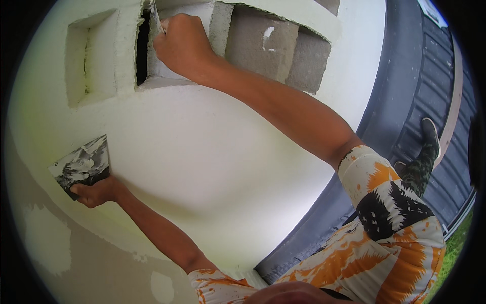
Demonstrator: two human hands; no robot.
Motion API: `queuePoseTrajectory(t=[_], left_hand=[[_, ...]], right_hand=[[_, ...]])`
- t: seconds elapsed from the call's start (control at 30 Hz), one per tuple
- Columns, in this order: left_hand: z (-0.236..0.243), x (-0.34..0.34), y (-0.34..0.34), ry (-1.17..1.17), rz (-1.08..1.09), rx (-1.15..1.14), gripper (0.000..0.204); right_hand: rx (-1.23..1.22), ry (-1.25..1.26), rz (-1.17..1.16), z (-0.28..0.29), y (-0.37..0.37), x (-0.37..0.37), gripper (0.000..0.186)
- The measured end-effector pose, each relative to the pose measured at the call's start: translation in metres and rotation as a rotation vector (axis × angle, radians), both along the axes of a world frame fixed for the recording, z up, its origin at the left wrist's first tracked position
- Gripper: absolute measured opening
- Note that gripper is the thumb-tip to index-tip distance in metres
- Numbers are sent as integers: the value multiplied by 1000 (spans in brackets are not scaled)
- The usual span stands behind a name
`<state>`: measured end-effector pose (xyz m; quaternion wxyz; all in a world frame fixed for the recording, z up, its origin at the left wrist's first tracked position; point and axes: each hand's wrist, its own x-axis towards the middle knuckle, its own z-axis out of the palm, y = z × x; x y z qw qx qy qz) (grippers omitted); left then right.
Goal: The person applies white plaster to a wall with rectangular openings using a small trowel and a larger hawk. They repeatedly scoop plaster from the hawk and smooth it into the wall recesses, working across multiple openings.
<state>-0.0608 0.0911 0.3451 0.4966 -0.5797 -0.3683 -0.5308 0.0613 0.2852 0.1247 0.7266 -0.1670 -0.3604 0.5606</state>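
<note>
My left hand [97,192] is closed on the lower edge of a wide, dark putty blade [85,161]. White putty is smeared over its face, and my thumb lies on top of it. Higher up, my right hand [183,44] forms a fist around a putty knife [156,18], whose handle is mostly hidden. That knife's whitish blade points up beside a narrow dark slot [143,48] in the white wall [212,142]. The fist is in front of a recess [172,71] with white-coated inner faces.
A shallow white niche [96,61] lies left of the slot. Bare grey recesses [258,43] with a white dab are to the right. Lower left, the wall is unpainted with pale patches [48,238]. Dark ribbed sheeting [425,81] is at the right, with a shoe [430,131] above it.
</note>
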Motion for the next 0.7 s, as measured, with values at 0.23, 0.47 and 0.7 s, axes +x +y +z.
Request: queuePoseTrajectory(t=[0.23, 0.47, 0.7], left_hand=[[4, -6, 0, -3, 26, -32, 46], [2, -7, -4, -9, 25, -35, 48], [11, -14, -7, -15, 96, -8, 51]], right_hand=[[40, -148, -72, 14, 10, -12, 20], [87, -257, 128, 0, -21, 16, 14], [-54, -16, 27, 18, 10, 2, 12]])
